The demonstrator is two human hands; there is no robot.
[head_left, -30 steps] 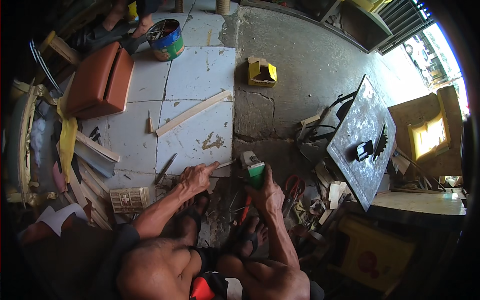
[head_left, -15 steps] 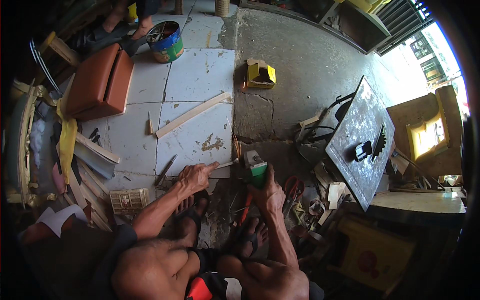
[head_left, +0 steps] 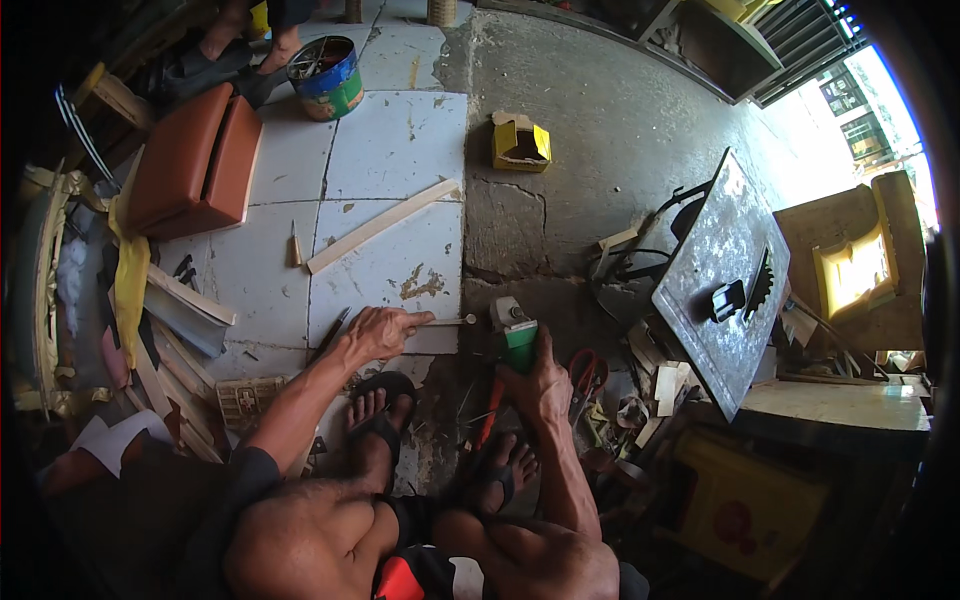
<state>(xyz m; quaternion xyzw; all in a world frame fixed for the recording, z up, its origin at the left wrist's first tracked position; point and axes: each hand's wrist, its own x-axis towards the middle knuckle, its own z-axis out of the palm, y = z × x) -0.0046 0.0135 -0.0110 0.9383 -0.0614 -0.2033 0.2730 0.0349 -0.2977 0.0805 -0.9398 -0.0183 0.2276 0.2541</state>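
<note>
My left hand (head_left: 378, 335) is closed around a slim metal rod (head_left: 443, 321) that points right and ends in a small round tip. In my right hand (head_left: 540, 385) is an angle grinder (head_left: 520, 345) with a green body and a grey metal head, turned toward the rod. A small gap shows between the rod's tip and the grinder's head; the grinder's disc cannot be made out clearly. Beside my left wrist a dark pointed tool (head_left: 333, 330) lies on the tiles, partly hidden by my arm.
A wood strip (head_left: 383, 227) and a wooden-handled awl (head_left: 296, 248) lie ahead. Beyond are a yellow box (head_left: 521, 145), a paint bucket (head_left: 328, 80) and a brown cushioned block (head_left: 190, 165). A tilted saw table (head_left: 700, 290) with exposed blade stands right, near red-handled scissors (head_left: 588, 375). Another person's feet show far left.
Orange sparks flew by the grinder before; none show now. My left hand has shifted slightly up and left, and the rod lies more level, its tip a little farther from the grinder.
</note>
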